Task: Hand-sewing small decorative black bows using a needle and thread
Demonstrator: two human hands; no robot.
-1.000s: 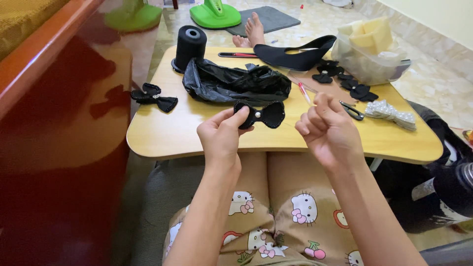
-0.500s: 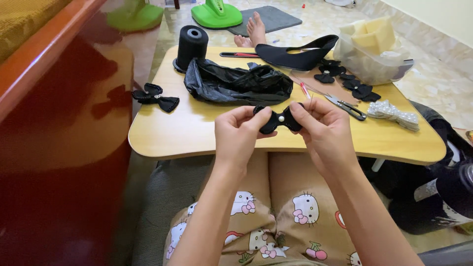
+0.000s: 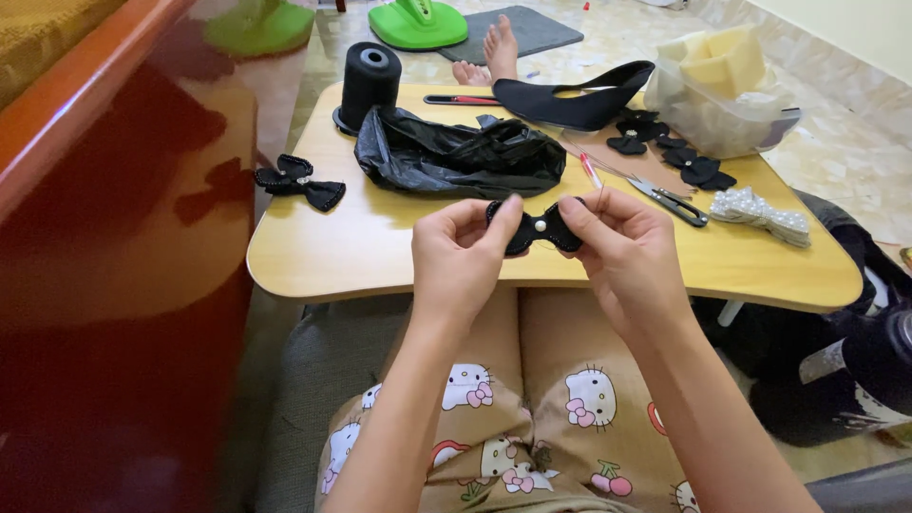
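Bare forearms; tan trousers (image 3: 532, 418) printed with cartoon cats and cherries.

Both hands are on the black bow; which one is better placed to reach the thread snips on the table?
Right, probably. The right hand pinches the right wing of the black bow, and the thread snips lie just beyond it on the table. The left hand would have to cross over.

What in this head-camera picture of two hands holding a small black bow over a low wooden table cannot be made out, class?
Head view, the only one:
- Small black fabric bow: its ends are covered by the fingers of the left hand and right hand.
- Crumpled black plastic bag: its contents are hidden by its own folds.
- Dark bottle-like object: cut off by the right edge.
- Green plastic base: cut off by the top edge.
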